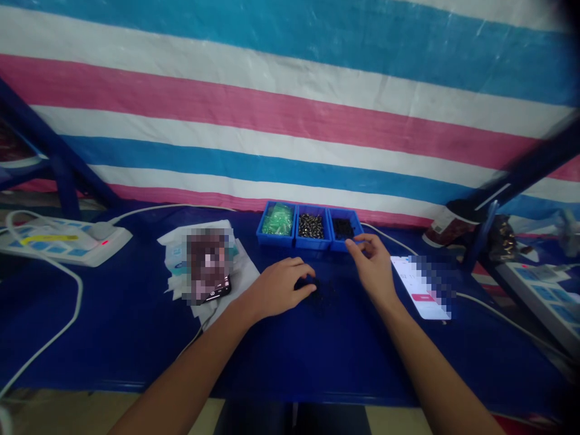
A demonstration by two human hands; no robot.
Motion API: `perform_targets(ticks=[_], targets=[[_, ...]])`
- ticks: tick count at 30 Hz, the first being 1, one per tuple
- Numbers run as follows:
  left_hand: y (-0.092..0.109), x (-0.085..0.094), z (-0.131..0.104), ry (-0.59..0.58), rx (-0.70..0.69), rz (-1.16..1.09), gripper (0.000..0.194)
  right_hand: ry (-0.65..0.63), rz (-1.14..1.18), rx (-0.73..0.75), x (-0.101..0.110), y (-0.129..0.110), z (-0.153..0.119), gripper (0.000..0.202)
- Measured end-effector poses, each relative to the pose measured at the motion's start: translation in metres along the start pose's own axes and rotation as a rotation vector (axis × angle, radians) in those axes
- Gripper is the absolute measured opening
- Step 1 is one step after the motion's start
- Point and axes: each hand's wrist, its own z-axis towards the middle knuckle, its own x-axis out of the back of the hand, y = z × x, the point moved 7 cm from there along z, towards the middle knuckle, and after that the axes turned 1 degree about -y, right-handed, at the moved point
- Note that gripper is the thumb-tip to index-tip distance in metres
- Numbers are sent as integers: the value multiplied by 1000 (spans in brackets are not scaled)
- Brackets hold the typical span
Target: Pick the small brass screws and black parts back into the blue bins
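My left hand (pixel 281 288) rests low over the blue table, fingers curved, with a gap between thumb and forefinger. Just right of its fingertips lies a loose scatter of small black pieces (pixel 325 294). My right hand (pixel 374 266) is at the front right corner of a blue bin of small black pieces (pixel 343 228). Its thumb and forefinger are brought close in a pinch; anything between them is too small to make out. Beside that bin stand a blue bin of small shiny metal parts (pixel 310 226) and one of clear greenish pieces (pixel 278 219).
A phone (pixel 217 294) lies on a white and teal packet (pixel 174 251) at left. Another lit phone (pixel 430 305) is right of my right arm. Power strips (pixel 97 252) with white cables sit at both sides. A dark cup (pixel 446 225) stands at back right, before a striped sheet (pixel 290 115).
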Motion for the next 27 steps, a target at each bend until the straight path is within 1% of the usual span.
perform_targets(ticks=[3,6,12,21,27], targets=[[1,-10,-1,-94,-23,49,21,-80,-62,40,-7,-4,-4,25],[-1,-14,-2,-131,-25,75,18,-130,-100,62,-14,-5,-7,25],[-6,-13,-1,-108,2,107,12,-186,-142,92,-22,-5,-11,23],[-11,-13,1,-110,41,188,11,-210,-190,123,-22,-7,-13,23],[-8,-12,0,-81,11,220,13,-298,-241,143,-29,-9,-18,22]])
